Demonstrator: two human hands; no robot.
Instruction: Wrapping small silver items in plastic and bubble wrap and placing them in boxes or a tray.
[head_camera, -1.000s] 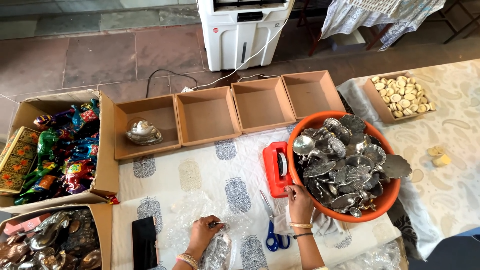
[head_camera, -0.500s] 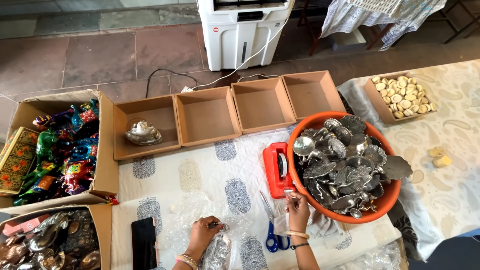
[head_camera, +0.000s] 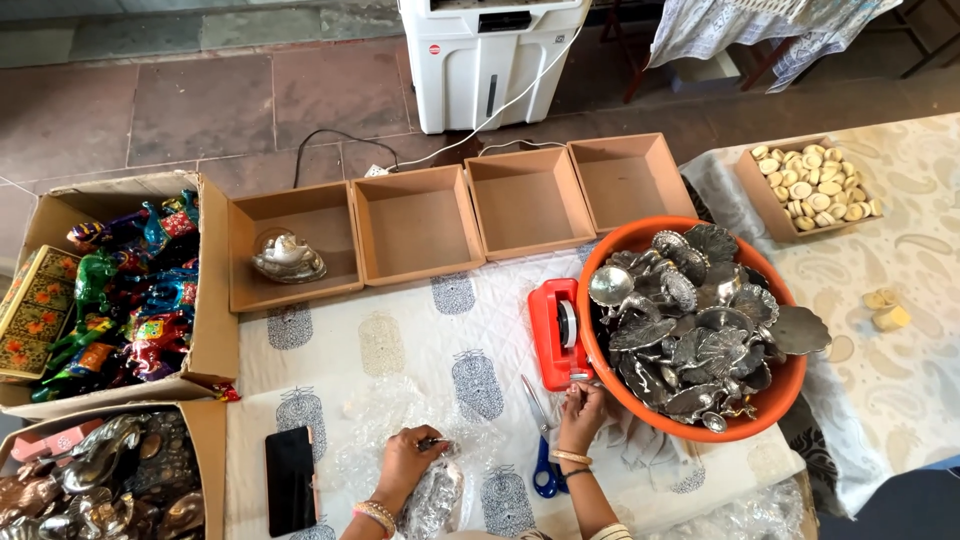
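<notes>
While the left hand (head_camera: 405, 462) presses down on a bubble-wrapped bundle (head_camera: 432, 497), its fingers curled over the top of the wrap and pinching it closed, the right hand (head_camera: 581, 407) is raised to the front of the red tape dispenser (head_camera: 556, 333), fingertips pinched together at the cutter; whether a strip of tape sits between them is too small to tell. Taking the dispenser as the marker: the bundle lies below and to its left on the printed cloth (head_camera: 385, 345), with loose bubble wrap (head_camera: 385, 420) spread around it. Blue-handled scissors (head_camera: 541, 450) lie just below the dispenser, beside the right wrist. An orange tub (head_camera: 765, 420) heaped with silver metal pieces (head_camera: 690, 325) touches the dispenser's right side. Above it runs a row of four open brown boxes (head_camera: 415, 222); the one farthest left holds a wrapped piece (head_camera: 287, 257). A black phone (head_camera: 291, 478) lies far to the lower left, and beyond it stand cartons of painted figures (head_camera: 125, 295).
</notes>
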